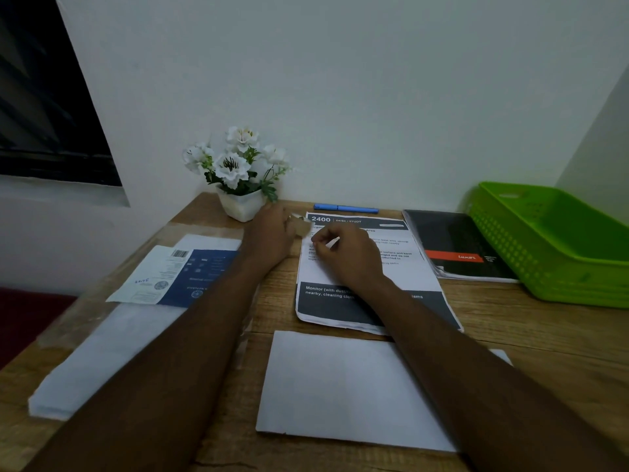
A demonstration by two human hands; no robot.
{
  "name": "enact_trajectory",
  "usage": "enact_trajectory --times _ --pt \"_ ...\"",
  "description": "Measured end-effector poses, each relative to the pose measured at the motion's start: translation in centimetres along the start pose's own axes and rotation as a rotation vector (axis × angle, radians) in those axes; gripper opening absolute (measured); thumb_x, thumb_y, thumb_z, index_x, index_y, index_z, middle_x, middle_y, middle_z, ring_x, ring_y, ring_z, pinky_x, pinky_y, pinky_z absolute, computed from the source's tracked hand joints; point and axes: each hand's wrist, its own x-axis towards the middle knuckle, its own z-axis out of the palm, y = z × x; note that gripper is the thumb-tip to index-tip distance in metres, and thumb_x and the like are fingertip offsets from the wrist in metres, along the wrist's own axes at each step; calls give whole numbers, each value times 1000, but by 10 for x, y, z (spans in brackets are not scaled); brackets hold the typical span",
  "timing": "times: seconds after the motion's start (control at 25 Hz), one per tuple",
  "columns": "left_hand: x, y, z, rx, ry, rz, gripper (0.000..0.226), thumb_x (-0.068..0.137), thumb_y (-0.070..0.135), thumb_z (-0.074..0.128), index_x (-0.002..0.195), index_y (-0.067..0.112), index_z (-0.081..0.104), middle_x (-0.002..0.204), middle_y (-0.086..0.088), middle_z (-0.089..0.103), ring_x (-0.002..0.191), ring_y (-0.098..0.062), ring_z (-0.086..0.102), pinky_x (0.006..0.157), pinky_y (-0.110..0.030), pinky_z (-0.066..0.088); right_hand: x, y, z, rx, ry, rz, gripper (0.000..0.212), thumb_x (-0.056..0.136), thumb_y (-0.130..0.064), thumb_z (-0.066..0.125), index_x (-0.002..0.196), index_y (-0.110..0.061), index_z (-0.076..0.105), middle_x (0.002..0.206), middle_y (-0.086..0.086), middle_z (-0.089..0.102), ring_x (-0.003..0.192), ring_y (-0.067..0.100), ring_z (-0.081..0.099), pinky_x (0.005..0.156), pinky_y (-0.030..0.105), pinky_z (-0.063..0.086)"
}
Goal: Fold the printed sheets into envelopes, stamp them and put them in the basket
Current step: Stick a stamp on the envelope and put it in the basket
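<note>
A stack of printed sheets (pixel 371 315) with dark header bands lies at the middle of the wooden desk. Over its top left corner my left hand (pixel 272 233) holds a small tan object (pixel 301 227); what it is cannot be told. Beside it, over the sheet's upper text, my right hand (pixel 350 257) pinches a small white strip (pixel 333 242) between curled fingers. In front of the stack lies a plain white folded sheet (pixel 340 386). The green plastic basket (pixel 531 253) stands at the far right with nothing visible inside.
A white pot of white flowers (pixel 241 178) stands at the back by the wall, a blue pen (pixel 345 208) to its right. A black notebook (pixel 456 243) lies beside the basket. Left are a blue-and-white printed leaflet (pixel 177 274) and a white paper pile (pixel 102 356).
</note>
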Motion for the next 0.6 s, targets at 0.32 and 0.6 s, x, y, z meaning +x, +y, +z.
enact_trajectory --times 0.32,0.6 --pt "-3 2 -7 -111 34 -64 29 86 7 61 115 5 65 114 -11 67 100 -16 60 81 -19 39 3 3 3 -40 -34 10 6 85 -33 65 85 -30 71 85 -16 69 80 4 62 80 32 51" --pt "-6 -14 -17 -306 6 -201 16 82 9 69 97 3 72 78 -8 72 66 -13 67 62 -18 54 2 1 3 -53 -37 12 6 85 -33 65 84 -31 70 87 -15 71 82 6 63 85 38 51"
